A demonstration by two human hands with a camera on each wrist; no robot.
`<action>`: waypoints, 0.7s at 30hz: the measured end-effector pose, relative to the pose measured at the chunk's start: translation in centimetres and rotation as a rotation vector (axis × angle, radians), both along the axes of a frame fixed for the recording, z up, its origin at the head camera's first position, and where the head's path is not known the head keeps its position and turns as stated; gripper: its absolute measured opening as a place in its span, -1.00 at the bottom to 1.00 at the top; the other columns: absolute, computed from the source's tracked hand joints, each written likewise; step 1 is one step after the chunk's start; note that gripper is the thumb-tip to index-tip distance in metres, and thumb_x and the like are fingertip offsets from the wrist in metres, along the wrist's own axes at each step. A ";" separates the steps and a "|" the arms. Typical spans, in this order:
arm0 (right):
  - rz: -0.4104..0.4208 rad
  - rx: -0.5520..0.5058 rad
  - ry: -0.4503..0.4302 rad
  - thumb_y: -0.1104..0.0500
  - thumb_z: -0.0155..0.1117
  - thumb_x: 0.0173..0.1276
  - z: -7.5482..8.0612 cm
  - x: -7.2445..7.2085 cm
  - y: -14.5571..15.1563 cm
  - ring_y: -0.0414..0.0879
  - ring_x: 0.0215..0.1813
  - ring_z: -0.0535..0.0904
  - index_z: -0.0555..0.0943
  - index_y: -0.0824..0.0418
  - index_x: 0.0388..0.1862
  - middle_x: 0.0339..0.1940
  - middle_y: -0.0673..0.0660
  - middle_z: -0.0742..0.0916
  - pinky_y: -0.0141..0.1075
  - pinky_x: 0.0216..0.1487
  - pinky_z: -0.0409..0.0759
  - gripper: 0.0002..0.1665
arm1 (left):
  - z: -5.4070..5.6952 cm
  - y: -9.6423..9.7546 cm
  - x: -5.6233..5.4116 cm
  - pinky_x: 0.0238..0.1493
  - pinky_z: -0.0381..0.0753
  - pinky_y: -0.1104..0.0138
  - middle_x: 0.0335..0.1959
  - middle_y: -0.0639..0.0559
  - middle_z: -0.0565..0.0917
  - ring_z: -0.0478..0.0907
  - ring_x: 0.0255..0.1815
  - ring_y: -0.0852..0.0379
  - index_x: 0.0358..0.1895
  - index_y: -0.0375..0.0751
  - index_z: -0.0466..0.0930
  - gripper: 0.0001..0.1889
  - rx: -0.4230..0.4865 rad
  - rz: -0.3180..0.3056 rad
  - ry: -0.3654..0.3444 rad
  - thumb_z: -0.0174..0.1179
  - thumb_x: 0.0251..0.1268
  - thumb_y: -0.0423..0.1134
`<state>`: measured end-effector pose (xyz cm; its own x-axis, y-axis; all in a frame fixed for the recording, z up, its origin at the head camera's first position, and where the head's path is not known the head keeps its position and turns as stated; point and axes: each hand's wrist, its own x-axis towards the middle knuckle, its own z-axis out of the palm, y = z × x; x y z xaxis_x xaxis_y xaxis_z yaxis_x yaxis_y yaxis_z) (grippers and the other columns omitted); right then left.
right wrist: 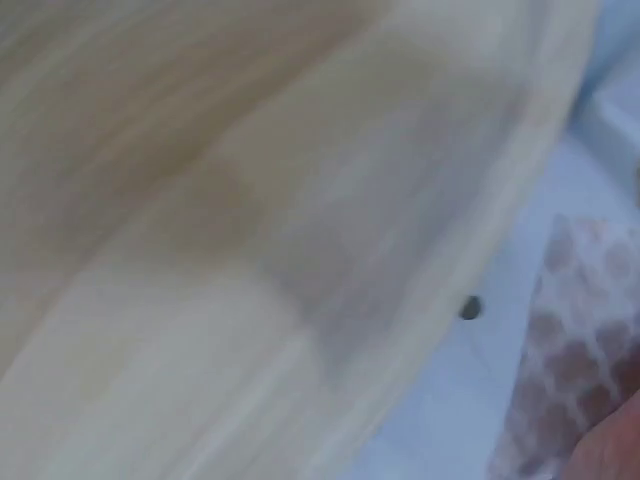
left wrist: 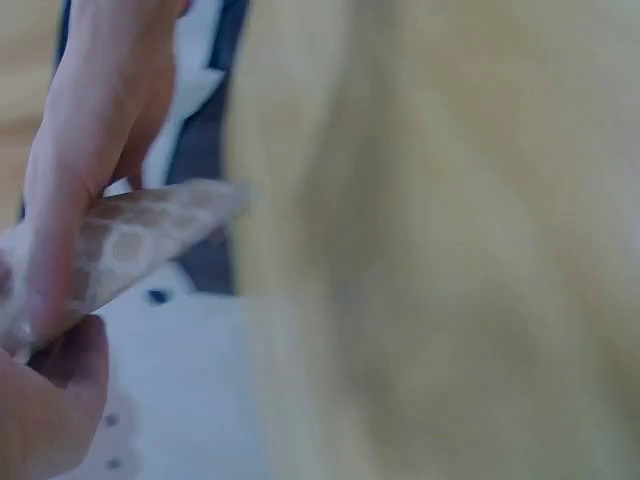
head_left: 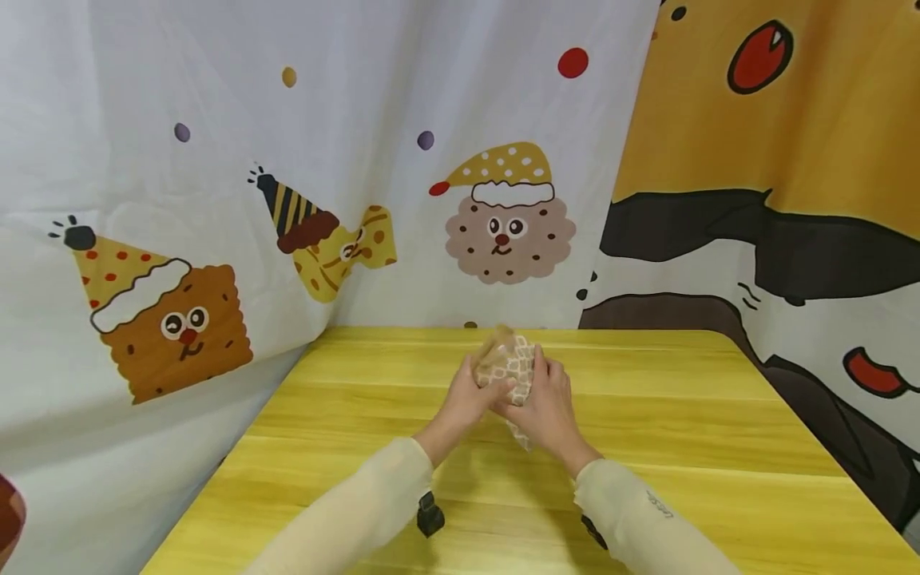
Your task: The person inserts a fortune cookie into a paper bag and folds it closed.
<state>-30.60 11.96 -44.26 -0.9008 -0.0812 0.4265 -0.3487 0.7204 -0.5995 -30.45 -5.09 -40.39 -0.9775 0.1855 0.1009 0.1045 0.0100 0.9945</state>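
Both hands hold a thin, flexible sheet-like piece (head_left: 519,369), tan with a white net pattern, above the far middle of the table. My left hand (head_left: 467,402) grips its left side with the thumb across the front. On the other side my right hand (head_left: 549,407) grips it, the two hands nearly meeting below. A plain tan part shows at its top, and a patterned end hangs beneath the hands. The left wrist view shows the patterned piece (left wrist: 150,235) narrowing to a tip beyond the fingers. In the right wrist view the pattern (right wrist: 570,350) appears beside a fingertip (right wrist: 610,450).
Under the hands lies a yellow wood-grain table (head_left: 683,431). A white curtain (head_left: 388,96) with cartoon figures hangs behind and to the left, and a boldly printed orange, black and white part (head_left: 704,144) stands at the right. Black straps (head_left: 430,515) show by the sleeves.
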 end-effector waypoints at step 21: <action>0.242 -0.486 -0.309 -0.08 0.45 0.27 -1.0 0.0 2.6 -0.03 -0.04 0.65 0.56 0.14 0.16 -0.01 0.12 0.68 -0.16 -0.09 0.66 -0.43 | -3.1 -3.1 -2.4 -0.10 0.62 0.19 -0.18 0.11 0.65 0.60 -0.20 0.16 0.15 -0.04 0.53 -0.61 -0.251 -0.229 0.032 0.34 0.32 -0.07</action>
<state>-30.63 14.61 -45.23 -0.9690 -0.1601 0.1881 -0.2255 0.2621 -0.9383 -32.89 -8.21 -43.52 -0.9045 0.4229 0.0546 0.1639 0.2266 0.9601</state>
